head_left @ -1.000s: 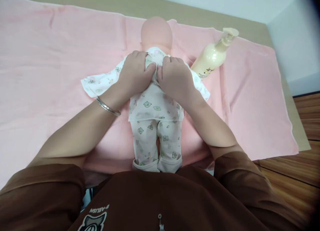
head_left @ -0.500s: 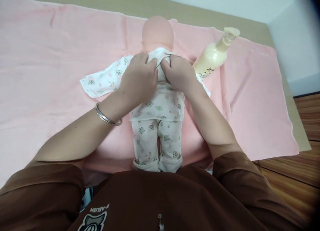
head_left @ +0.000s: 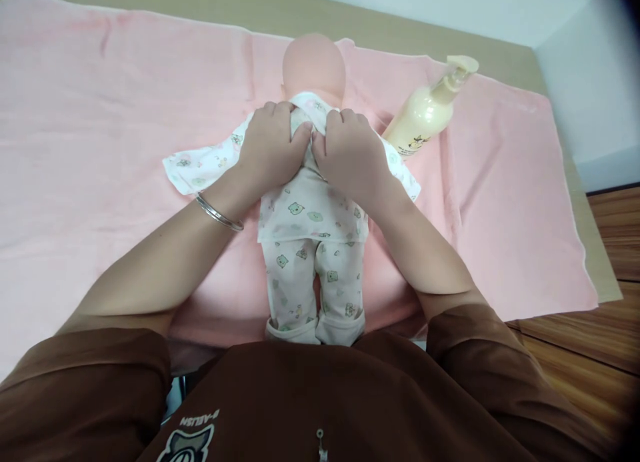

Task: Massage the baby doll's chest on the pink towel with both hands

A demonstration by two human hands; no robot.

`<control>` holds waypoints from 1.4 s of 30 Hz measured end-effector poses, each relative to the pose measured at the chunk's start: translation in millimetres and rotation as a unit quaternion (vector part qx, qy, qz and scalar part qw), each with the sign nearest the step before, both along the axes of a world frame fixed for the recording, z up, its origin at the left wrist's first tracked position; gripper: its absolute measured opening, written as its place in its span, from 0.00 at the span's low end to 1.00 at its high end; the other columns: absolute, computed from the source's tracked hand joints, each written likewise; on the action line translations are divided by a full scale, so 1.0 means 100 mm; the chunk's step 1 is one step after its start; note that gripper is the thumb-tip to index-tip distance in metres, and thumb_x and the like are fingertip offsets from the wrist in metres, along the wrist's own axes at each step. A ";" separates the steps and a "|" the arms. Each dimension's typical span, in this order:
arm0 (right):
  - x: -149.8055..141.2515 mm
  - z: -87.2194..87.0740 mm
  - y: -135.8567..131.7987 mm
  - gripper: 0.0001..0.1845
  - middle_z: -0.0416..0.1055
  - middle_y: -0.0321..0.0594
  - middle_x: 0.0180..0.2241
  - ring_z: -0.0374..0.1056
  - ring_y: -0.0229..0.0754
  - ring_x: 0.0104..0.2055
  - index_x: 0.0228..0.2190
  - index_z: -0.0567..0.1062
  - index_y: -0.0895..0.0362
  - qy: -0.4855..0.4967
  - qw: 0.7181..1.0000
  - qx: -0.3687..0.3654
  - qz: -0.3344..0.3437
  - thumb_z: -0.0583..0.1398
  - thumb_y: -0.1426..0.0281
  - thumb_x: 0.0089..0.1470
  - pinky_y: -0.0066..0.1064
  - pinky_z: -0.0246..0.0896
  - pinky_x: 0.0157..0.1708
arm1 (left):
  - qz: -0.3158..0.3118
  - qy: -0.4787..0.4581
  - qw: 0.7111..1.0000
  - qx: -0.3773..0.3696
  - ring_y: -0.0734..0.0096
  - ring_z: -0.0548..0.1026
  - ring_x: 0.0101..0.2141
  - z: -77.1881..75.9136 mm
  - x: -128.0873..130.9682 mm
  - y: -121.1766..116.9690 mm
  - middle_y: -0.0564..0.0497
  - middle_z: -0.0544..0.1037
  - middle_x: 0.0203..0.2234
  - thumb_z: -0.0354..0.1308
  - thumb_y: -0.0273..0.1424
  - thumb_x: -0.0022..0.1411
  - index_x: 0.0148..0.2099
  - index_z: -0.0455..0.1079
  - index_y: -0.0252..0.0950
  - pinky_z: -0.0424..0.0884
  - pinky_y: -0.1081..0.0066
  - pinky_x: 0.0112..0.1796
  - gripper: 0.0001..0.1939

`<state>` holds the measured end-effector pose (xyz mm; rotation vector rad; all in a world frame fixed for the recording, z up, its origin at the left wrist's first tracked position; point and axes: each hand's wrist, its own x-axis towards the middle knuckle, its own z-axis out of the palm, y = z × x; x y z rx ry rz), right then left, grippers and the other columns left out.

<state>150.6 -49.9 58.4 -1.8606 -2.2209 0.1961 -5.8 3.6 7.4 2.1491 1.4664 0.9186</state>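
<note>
A baby doll (head_left: 314, 65) lies face down, its head pointing away from me. It wears a white shirt (head_left: 315, 212) and matching trousers (head_left: 340, 275), both with small animal prints. My left hand (head_left: 275, 142) is closed over the shirt at the doll's left upper back, fingers curled toward the shoulder. On the other side, my right hand (head_left: 353, 149) grips the shirt in the same way. Both thumbs come close together at the middle of the back, where the cloth is creased. The fingertips are mostly hidden. The shirt's sleeves spread out to both sides.
A pink cloth (head_left: 125, 102) covers most of the tan table (head_left: 400, 32) under the doll. To the right of the doll, a cream pump bottle (head_left: 425, 112) lies tilted near the right sleeve. Wooden flooring (head_left: 590, 342) shows at lower right.
The collar, pinched and pulled up before, now lies flatter at the neck. My hands have turned and settled lower over the upper back, with the thumbs closer together.
</note>
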 end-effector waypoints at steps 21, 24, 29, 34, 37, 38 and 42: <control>0.13 -0.13 0.28 0.25 0.73 0.54 0.50 0.70 0.60 0.55 0.49 0.71 0.59 0.026 0.999 -0.012 -0.031 0.47 0.52 0.71 0.53 0.64 0.58 | 0.053 0.028 0.998 -0.015 0.47 0.64 0.54 -0.08 0.02 0.00 0.40 0.72 0.50 0.47 0.54 0.67 0.55 0.68 0.40 0.59 0.45 0.60 0.27; 0.12 -0.12 0.28 0.25 0.73 0.55 0.51 0.70 0.62 0.55 0.50 0.70 0.61 0.028 0.999 -0.014 -0.036 0.47 0.54 0.71 0.54 0.65 0.58 | 0.048 0.027 0.998 -0.027 0.45 0.65 0.55 -0.08 0.00 0.01 0.41 0.71 0.50 0.48 0.54 0.68 0.55 0.68 0.41 0.59 0.46 0.60 0.26; 0.13 -0.13 0.29 0.27 0.72 0.55 0.50 0.69 0.62 0.56 0.50 0.69 0.62 0.041 0.998 -0.019 -0.035 0.47 0.52 0.71 0.55 0.63 0.59 | 0.050 0.042 0.997 -0.032 0.42 0.67 0.56 -0.03 -0.01 -0.01 0.39 0.72 0.51 0.52 0.47 0.70 0.52 0.67 0.41 0.61 0.47 0.59 0.18; 0.14 -0.15 0.30 0.27 0.71 0.54 0.51 0.68 0.60 0.57 0.48 0.68 0.59 0.040 0.998 -0.022 -0.037 0.46 0.49 0.71 0.54 0.62 0.60 | 0.065 0.052 0.996 -0.036 0.45 0.67 0.53 -0.01 0.01 -0.01 0.41 0.72 0.48 0.54 0.45 0.71 0.47 0.64 0.43 0.62 0.47 0.57 0.13; 0.13 -0.15 0.30 0.26 0.71 0.54 0.51 0.68 0.60 0.57 0.49 0.68 0.60 0.041 0.998 -0.023 -0.037 0.47 0.51 0.71 0.53 0.62 0.60 | 0.067 0.053 0.996 -0.033 0.46 0.67 0.51 -0.01 0.01 -0.01 0.41 0.72 0.47 0.53 0.48 0.71 0.46 0.64 0.43 0.62 0.48 0.55 0.14; 0.12 -0.14 0.30 0.26 0.71 0.54 0.51 0.68 0.60 0.57 0.49 0.68 0.60 0.041 0.998 -0.023 -0.037 0.47 0.51 0.71 0.53 0.62 0.60 | 0.065 0.052 0.996 -0.034 0.47 0.67 0.51 -0.01 0.01 -0.01 0.42 0.71 0.46 0.52 0.50 0.71 0.46 0.64 0.44 0.62 0.48 0.55 0.16; 0.13 -0.14 0.30 0.27 0.71 0.55 0.52 0.67 0.61 0.57 0.49 0.68 0.60 0.045 0.998 -0.022 -0.036 0.47 0.51 0.70 0.54 0.61 0.60 | 0.060 0.060 0.996 -0.036 0.47 0.67 0.49 -0.06 -0.01 0.03 0.41 0.70 0.46 0.51 0.50 0.71 0.48 0.64 0.43 0.63 0.47 0.53 0.17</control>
